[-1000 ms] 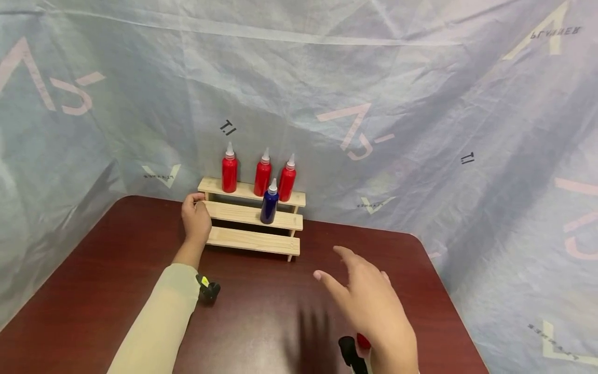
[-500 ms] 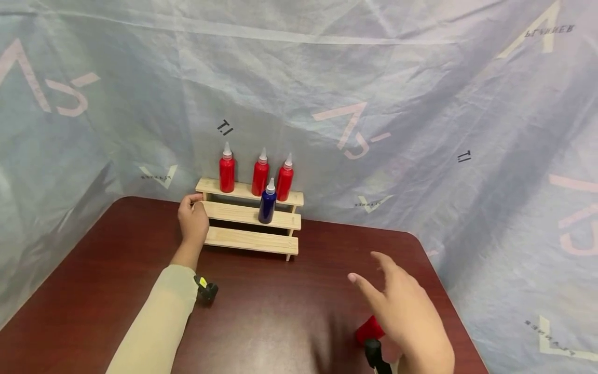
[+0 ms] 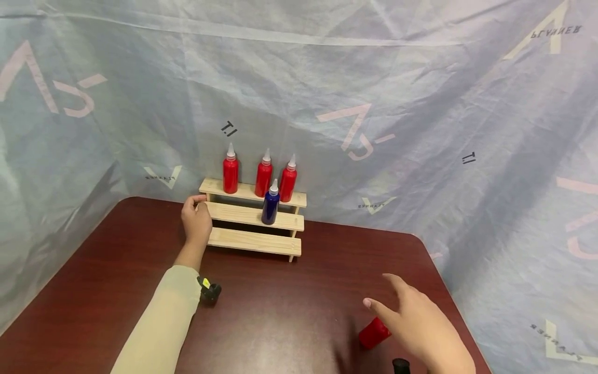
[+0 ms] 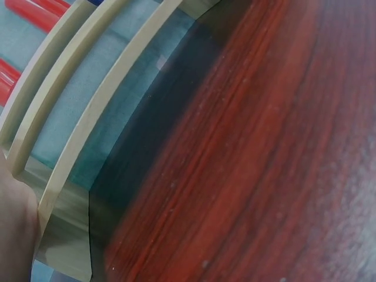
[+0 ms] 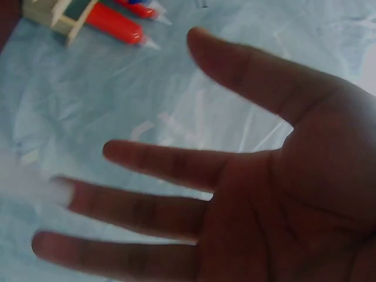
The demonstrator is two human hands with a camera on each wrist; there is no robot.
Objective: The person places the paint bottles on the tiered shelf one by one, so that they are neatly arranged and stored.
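A three-step wooden display rack (image 3: 254,240) stands at the back of the table. My left hand (image 3: 196,221) grips its left end, fingers curled at the upper steps; the left wrist view shows part of that hand (image 4: 16,226) against the rack's side (image 4: 67,235). Three red squeeze bottles (image 3: 230,175) with white nozzles stand on the top step, and a dark blue squeeze bottle (image 3: 270,208) on the middle one. Near the table's right front, a red bottle (image 3: 374,333) lies partly hidden behind my right hand (image 3: 422,324), whose fingers are spread and hold nothing. A blurred whitish shape (image 5: 35,187) crosses one fingertip.
The dark red wooden table (image 3: 280,306) has rounded back corners. A grey printed sheet (image 3: 411,124) hangs behind it and along both sides, close behind the rack.
My right hand has moved right and toward the front of the table, fingers still spread. More of the lying red bottle shows. The left hand and the rack have stayed in place.
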